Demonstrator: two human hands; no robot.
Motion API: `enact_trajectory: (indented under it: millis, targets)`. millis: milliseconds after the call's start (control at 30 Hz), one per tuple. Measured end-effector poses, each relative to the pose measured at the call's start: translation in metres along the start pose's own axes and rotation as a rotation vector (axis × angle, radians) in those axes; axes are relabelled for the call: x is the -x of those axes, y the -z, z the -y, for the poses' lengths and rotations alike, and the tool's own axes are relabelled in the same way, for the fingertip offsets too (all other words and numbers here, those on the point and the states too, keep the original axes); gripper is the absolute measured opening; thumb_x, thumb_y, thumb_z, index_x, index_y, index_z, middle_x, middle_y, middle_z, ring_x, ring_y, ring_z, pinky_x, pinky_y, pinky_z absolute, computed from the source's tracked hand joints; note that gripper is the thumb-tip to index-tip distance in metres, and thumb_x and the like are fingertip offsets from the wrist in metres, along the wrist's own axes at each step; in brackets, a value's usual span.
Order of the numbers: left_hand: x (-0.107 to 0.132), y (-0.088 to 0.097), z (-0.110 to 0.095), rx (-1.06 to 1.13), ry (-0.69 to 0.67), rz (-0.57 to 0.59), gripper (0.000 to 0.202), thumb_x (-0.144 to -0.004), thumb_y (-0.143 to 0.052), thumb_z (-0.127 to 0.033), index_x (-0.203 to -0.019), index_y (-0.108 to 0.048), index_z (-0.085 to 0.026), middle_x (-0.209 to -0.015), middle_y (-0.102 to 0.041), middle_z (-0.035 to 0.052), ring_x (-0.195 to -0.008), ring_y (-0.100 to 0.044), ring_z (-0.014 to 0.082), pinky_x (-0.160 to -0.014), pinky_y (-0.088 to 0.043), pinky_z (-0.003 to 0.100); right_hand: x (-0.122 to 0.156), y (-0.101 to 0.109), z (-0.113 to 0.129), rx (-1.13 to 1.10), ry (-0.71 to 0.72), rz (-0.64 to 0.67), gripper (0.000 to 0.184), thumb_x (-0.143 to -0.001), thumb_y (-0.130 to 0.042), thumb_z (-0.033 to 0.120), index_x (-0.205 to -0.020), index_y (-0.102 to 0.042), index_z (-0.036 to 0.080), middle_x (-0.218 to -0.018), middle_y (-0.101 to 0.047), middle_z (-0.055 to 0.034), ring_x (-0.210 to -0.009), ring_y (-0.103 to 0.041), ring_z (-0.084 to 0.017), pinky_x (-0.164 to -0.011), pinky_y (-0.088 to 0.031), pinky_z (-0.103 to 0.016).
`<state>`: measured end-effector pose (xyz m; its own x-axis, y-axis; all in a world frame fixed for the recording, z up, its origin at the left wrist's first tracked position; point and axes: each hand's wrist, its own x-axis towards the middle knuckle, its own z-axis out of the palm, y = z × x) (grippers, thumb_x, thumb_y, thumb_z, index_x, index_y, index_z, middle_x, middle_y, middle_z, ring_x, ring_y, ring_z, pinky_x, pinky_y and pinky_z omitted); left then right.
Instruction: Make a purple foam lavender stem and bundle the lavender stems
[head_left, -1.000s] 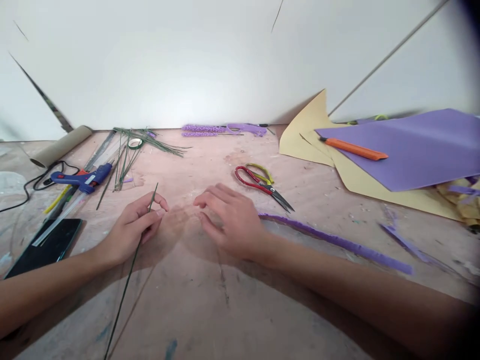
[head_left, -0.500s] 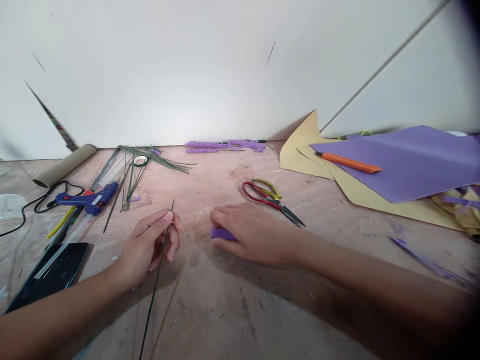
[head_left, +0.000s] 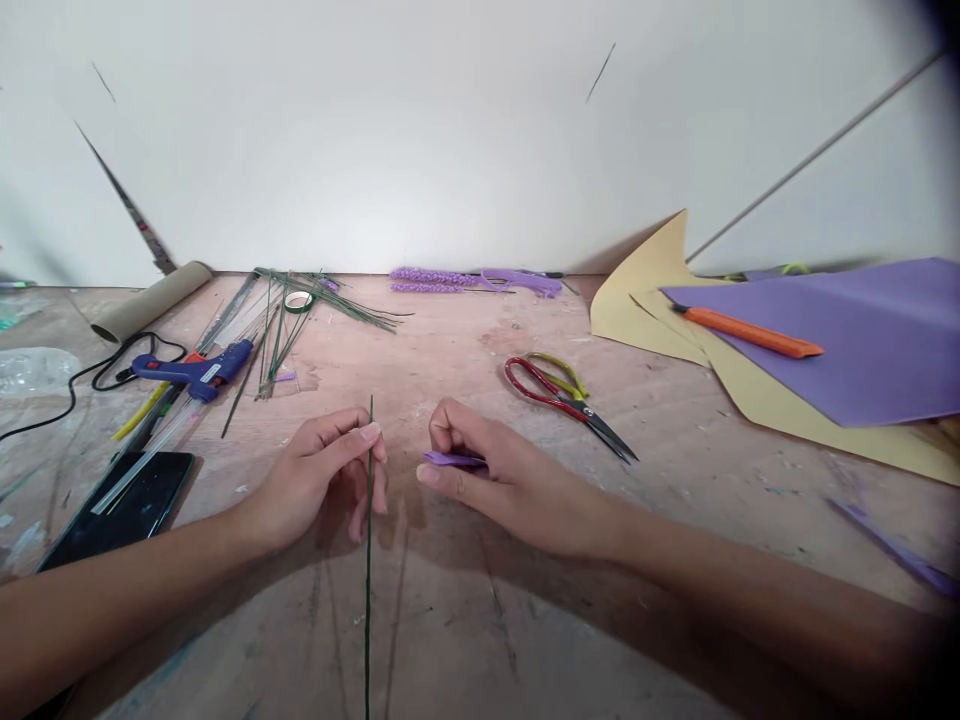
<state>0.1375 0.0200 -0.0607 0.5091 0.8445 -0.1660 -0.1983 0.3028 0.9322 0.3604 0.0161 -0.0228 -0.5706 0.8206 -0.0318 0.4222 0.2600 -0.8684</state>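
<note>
Between thumb and fingers, my left hand (head_left: 319, 475) pinches a long green floral wire (head_left: 368, 580) near its top end; the wire runs down past the bottom of the view. To the right, my right hand (head_left: 495, 475) is closed on a purple paper strip (head_left: 454, 459), whose end sticks out between thumb and curled fingers. The rest of the strip is hidden in the hand. A gap separates the two hands. Just beyond my right hand lie scissors (head_left: 570, 400) with red and yellow handles.
A blue glue gun (head_left: 199, 372), a phone (head_left: 142, 505), a cardboard tube (head_left: 154, 302), green wires (head_left: 337, 300) and a roll of tape (head_left: 298, 302) are at left. Purple fringed pieces (head_left: 427, 280) lie by the wall. An orange cutter (head_left: 750, 330) rests on purple sheets (head_left: 862, 340) at right.
My right hand has lifted slightly with the purple strip pinched in it. The wire in my left hand now stands more upright. The whole view has shifted a little.
</note>
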Motion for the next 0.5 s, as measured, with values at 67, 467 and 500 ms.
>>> enact_trajectory:
  millis: [67,467,500]
  targets:
    - [0.000,0.000,0.000,0.000,-0.001,-0.003,0.027,-0.099,-0.054,-0.035,-0.080,-0.057,-0.016,-0.056,-0.070,0.0027,-0.035,-0.058,0.0110,-0.034,-0.047,0.016,0.003,-0.003,-0.001,-0.060,0.017,-0.004,0.024,-0.101,-0.051,0.038,-0.085,-0.043,0.021,-0.079,-0.044,0.0033,-0.071,-0.039,-0.013,-0.063,-0.033,-0.028]
    - [-0.003,0.003,0.001,-0.095,-0.009,0.032,0.019,-0.101,-0.055,-0.038,-0.105,-0.055,-0.020,-0.058,-0.071,-0.0004,-0.036,-0.057,0.0106,-0.036,-0.045,0.015,0.001,-0.029,-0.028,-0.054,0.279,-0.334,0.009,-0.098,-0.052,0.014,-0.097,-0.060,0.019,-0.089,-0.059,0.0006,-0.079,-0.053,-0.011,-0.070,-0.041,-0.025]
    - [-0.003,0.003,0.001,-0.102,-0.009,0.034,0.019,-0.102,-0.054,-0.039,-0.104,-0.054,-0.020,-0.058,-0.071,-0.0005,-0.037,-0.057,0.0106,-0.037,-0.045,0.015,0.001,-0.030,-0.029,-0.023,0.290,-0.338,0.009,-0.097,-0.053,0.014,-0.098,-0.061,0.019,-0.091,-0.060,-0.0001,-0.081,-0.055,-0.011,-0.072,-0.041,-0.025]
